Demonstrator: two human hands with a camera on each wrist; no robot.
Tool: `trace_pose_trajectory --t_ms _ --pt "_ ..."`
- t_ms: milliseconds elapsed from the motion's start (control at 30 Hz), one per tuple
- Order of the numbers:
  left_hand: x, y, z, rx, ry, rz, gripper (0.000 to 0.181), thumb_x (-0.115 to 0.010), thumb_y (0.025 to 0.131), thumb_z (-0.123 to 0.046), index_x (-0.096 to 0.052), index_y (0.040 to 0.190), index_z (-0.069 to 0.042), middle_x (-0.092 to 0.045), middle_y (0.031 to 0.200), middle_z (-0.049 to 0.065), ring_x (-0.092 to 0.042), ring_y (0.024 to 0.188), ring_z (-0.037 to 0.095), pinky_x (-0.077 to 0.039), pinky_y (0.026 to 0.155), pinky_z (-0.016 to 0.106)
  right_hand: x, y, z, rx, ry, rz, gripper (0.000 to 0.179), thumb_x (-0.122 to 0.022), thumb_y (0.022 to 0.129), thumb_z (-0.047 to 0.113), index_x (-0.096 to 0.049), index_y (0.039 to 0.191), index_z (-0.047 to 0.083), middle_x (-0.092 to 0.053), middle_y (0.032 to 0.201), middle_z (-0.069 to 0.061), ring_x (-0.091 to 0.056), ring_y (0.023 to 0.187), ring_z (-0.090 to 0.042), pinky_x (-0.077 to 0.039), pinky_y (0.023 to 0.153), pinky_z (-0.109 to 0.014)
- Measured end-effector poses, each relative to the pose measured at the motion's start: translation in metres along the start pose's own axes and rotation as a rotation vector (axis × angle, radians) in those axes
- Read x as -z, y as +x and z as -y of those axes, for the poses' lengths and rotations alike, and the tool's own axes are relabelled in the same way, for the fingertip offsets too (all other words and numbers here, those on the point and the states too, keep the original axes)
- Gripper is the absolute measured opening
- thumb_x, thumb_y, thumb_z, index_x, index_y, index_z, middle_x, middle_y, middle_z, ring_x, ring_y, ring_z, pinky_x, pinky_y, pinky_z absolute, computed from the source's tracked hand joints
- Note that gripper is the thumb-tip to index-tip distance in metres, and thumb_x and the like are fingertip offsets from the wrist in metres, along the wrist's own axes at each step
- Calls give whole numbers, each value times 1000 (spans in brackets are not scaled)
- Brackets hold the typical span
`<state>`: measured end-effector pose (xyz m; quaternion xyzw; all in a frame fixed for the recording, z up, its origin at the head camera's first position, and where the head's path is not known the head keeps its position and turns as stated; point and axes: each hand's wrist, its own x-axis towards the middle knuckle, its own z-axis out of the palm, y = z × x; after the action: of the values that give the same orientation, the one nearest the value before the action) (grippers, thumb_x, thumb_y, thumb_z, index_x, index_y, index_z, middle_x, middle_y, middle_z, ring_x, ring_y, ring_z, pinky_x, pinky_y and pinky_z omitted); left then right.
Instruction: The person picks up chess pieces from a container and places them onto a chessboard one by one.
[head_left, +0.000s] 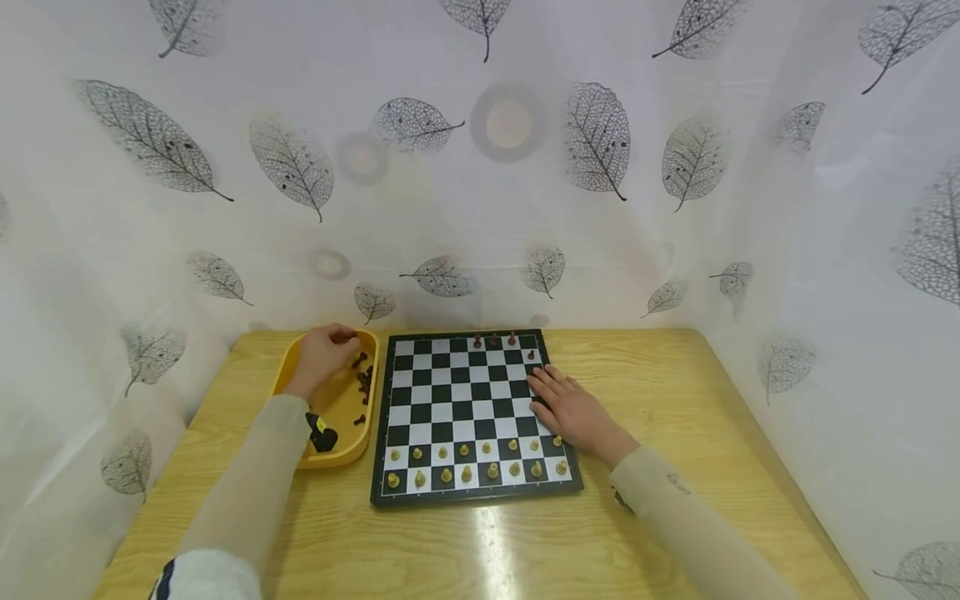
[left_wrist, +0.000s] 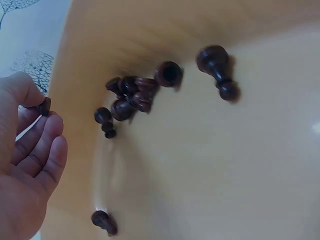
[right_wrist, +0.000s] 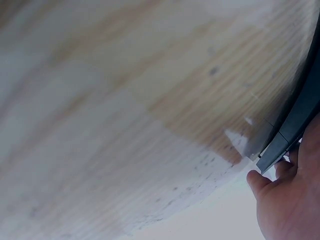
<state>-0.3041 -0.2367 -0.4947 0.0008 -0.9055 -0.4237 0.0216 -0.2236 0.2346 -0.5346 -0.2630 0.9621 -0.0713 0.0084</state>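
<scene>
My left hand (head_left: 321, 362) is over the far end of a yellow tray (head_left: 347, 457), pinching a small dark brown chess piece (left_wrist: 45, 106) between thumb and fingers; much of the piece is hidden by them. Several dark chess pieces (left_wrist: 214, 65) lie on their sides in the tray. To the right is a black-and-white chessboard (head_left: 441, 392). Across its right edge rests my right hand (head_left: 576, 412), fingers extended over the outer squares. In the right wrist view, that hand (right_wrist: 292, 200) lies against the board's dark side.
Yellowish chess pieces (head_left: 467, 473) stand in two rows along the board's near side. At its far right corner are several dark pieces (head_left: 512, 339). The board and tray sit on a wooden table (head_left: 645, 367), with a leaf-patterned curtain (head_left: 450, 217) behind it.
</scene>
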Motion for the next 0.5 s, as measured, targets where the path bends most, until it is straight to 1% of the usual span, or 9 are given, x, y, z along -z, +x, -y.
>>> trace_pose_trajectory --t_ms 133,233,333,500 --pt "1 0 -6 -54 2 -31 36 -63 102 -22 -70 126 4 -71 122 25 -66 106 36 -57 85 35 0 0 0 0 0 -3 63 -36 113 48 -37 164 12 -34 172 -10 -25 162 -35 -30 128 -56" --pt "2 0 -10 -75 3 -51 34 -64 102 -21 -71 125 3 -72 121 24 -67 105 35 -56 83 31 0 0 0 3 1 -8 63 -37 113 48 -38 164 12 -34 171 -11 -25 161 -36 -30 128 -56" --pt "3 0 -14 -91 -7 -56 33 -65 102 -20 -72 124 3 -72 119 24 -67 103 35 -56 83 31 1 0 0 6 -1 -9 63 -37 113 48 -38 163 11 -35 171 -12 -26 161 -36 -31 127 -56" --pt "3 1 -22 -97 -17 -40 32 -66 103 -22 -72 123 2 -72 119 24 -67 102 35 -58 86 38 3 -1 1 7 1 -3 62 -37 113 47 -39 163 11 -36 171 -12 -26 161 -36 -31 127 -56"
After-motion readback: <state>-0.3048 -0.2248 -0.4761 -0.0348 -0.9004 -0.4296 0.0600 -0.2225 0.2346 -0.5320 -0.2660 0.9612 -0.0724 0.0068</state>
